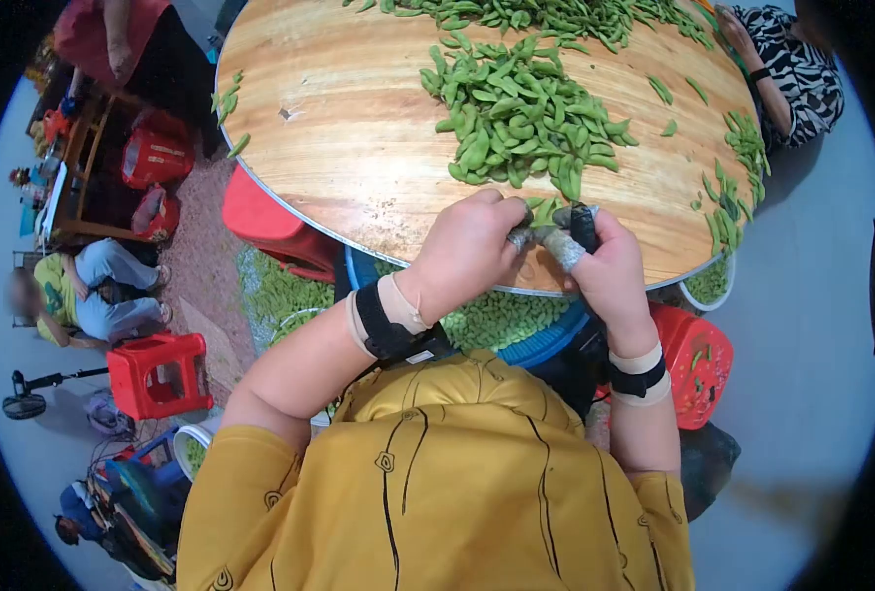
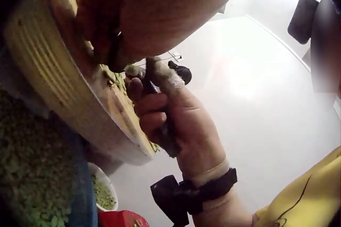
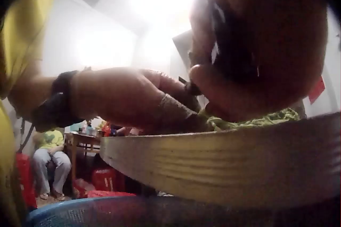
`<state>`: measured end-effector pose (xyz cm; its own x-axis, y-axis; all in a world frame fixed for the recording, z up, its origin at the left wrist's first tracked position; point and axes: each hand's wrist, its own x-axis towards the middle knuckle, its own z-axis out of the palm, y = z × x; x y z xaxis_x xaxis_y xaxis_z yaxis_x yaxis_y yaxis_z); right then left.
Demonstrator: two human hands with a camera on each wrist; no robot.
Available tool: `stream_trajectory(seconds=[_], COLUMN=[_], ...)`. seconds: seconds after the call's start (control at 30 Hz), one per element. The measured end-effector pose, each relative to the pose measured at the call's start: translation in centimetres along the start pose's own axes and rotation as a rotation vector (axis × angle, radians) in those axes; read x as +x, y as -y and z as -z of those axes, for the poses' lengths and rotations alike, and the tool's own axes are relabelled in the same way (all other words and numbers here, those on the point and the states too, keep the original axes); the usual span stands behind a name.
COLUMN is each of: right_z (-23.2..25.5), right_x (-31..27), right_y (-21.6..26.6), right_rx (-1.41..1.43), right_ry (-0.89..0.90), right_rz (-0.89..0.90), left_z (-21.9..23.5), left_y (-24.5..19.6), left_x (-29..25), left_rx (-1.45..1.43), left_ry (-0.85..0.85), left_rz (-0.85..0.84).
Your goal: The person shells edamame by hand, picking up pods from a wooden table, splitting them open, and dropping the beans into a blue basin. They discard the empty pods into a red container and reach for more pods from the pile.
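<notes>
Both hands meet over the near edge of the round wooden table (image 1: 358,148). My left hand (image 1: 467,246) has its fingers curled, pinching at a green soybean pod (image 1: 544,211) between the hands. Opposite it, my right hand (image 1: 615,266) brings a black-wrapped thumb and a grey-wrapped finger (image 1: 561,248) to the same pod. A green tip (image 2: 135,70) shows at the fingertips in the left wrist view; the hands hide most of the pod. Just beyond lies a heap of soybean pods (image 1: 521,113).
Under the table edge stands a blue basket (image 1: 546,330) of shelled beans, with a white bucket (image 1: 731,295) to its right. Red stools (image 1: 688,360) flank the seat. Another person (image 1: 797,74) is at the far right; more pods (image 1: 728,207) lie along the right rim.
</notes>
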<state>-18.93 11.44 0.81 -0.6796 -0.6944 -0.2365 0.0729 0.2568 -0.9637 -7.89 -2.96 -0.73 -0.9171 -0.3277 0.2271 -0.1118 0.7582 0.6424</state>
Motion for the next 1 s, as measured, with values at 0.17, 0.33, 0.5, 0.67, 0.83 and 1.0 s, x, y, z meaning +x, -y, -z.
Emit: stream_trajectory(seconds=[0.17,0.33,0.5,0.67,0.83,1.0], right_z=[0.3,2.0,1.9,1.1,-0.3,-0.5], right_x=[0.8,0.2,-2.2,-3.4,-5.6,-5.8], right_y=[-0.3,0.1,1.6,0.3,0.6,0.4], right_rx=[0.017,0.099,0.057,0.224,0.149,0.084], right_ry=[0.015,-0.009,0.099,0.172,0.161,0.275], right_rz=[-0.017,0.030,0.023,-0.029,-0.042,-0.021], left_z=[0.2,1.5,2.0,3.0,2.4,1.6], left_y=[0.0,-0.8,-2.5,-2.7,-2.5,-2.1], left_x=[0.0,0.6,-0.3,-2.1,-3.5,-4.1], left_rx=[0.002,0.131,-0.104,-0.886,-0.951,-0.823], left_ry=[-0.029,-0.243,-0.177,0.534,0.350,0.350], left_rz=[-0.065,-0.104,-0.200,0.452,0.507,0.404])
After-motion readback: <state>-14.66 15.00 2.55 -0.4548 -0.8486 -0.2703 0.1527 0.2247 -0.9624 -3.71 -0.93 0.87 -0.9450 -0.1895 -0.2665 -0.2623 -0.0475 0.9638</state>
